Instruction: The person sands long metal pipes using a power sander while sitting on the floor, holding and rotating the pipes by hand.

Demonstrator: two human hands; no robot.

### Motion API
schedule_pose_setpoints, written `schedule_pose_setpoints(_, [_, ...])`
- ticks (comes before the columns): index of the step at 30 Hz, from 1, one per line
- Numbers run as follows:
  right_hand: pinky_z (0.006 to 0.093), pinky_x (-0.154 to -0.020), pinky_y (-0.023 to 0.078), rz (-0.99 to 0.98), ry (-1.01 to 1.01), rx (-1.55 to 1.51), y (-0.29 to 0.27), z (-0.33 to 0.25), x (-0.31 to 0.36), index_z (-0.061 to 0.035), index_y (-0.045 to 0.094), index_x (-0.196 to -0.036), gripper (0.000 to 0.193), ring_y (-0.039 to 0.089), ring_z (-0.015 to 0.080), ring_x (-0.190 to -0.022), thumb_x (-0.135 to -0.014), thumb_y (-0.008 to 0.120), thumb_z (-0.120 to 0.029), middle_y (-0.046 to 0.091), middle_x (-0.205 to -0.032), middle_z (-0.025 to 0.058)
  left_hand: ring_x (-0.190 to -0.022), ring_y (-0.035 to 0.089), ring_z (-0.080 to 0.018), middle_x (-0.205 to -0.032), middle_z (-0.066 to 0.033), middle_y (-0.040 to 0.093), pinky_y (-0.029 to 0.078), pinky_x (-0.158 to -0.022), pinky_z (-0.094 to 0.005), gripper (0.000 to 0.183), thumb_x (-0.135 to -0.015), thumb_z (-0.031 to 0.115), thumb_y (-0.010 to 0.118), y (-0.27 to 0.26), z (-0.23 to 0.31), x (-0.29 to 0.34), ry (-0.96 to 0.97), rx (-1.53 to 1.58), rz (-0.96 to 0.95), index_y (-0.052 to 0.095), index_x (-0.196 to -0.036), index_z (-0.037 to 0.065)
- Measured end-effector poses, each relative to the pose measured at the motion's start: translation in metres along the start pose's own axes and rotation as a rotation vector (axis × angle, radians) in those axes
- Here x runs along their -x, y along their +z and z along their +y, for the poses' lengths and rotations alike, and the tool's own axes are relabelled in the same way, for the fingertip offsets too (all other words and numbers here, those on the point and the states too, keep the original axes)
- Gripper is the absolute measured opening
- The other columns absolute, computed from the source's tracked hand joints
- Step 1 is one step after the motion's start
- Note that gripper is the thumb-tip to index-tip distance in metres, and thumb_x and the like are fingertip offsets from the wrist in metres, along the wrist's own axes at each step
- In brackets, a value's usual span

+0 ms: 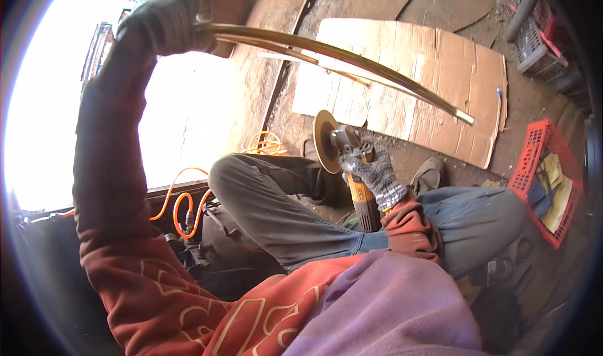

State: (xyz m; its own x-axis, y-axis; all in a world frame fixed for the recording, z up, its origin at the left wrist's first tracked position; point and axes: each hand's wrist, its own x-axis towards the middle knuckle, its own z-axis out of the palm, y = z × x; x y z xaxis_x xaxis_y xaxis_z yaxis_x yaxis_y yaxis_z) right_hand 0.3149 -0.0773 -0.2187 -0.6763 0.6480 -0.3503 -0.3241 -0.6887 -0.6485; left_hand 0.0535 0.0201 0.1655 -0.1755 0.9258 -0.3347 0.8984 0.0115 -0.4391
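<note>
My left hand (173, 24), in a light knit glove, is raised at the upper left and closed round the end of a long, brass-coloured metal bar (339, 56). The bar slants across to the right above the cardboard, and thinner rods run alongside it near my hand. In a grey knit glove, my right hand (377, 174) grips a yellow and black angle grinder (362, 199) over my lap. The grinder's round, tan disc (325, 141) faces left and stands apart from the bar. Whether the disc is spinning I cannot tell.
A flattened cardboard sheet (461, 80) lies on the floor ahead. At the right stands a red plastic crate (531, 161) with papers or scraps inside; grey crates (537, 48) are behind it. An orange coiled hose (183, 208) runs at the left, beside dark machinery (226, 249).
</note>
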Motion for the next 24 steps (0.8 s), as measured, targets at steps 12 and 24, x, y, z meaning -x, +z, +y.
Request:
schedule_pose_setpoints(12, [0.0336,-0.05,0.051,0.625,-0.025,0.159,-0.095,0.036,-0.018,-0.0012,0.065,-0.09,0.03,0.063,0.0187,-0.058,-0.076,0.08,-0.023,0.065,-0.072,0.0078,-0.084,0.066,-0.0314,-0.085,-0.0146,0.068,0.05,-0.08,-0.0425,0.036,-0.087,0.039,0.056,0.093,-0.062,-0.059,-0.391,0.206,0.837,0.069,-0.092,0.005])
schedule_pose_setpoints(24, [0.0369,-0.051,0.054,0.81,-0.432,-0.255,-0.094,-0.057,0.01,0.0003,0.061,-0.098,0.037,0.064,0.0236,-0.059,-0.081,0.073,-0.031,0.064,-0.072,0.0128,-0.045,0.049,-0.0179,-0.062,-0.0088,0.052,0.044,-0.038,-0.0347,0.014,-0.091,0.01,0.056,0.17,-0.077,-0.063,-0.335,2.091,1.331,0.058,-0.102,0.001])
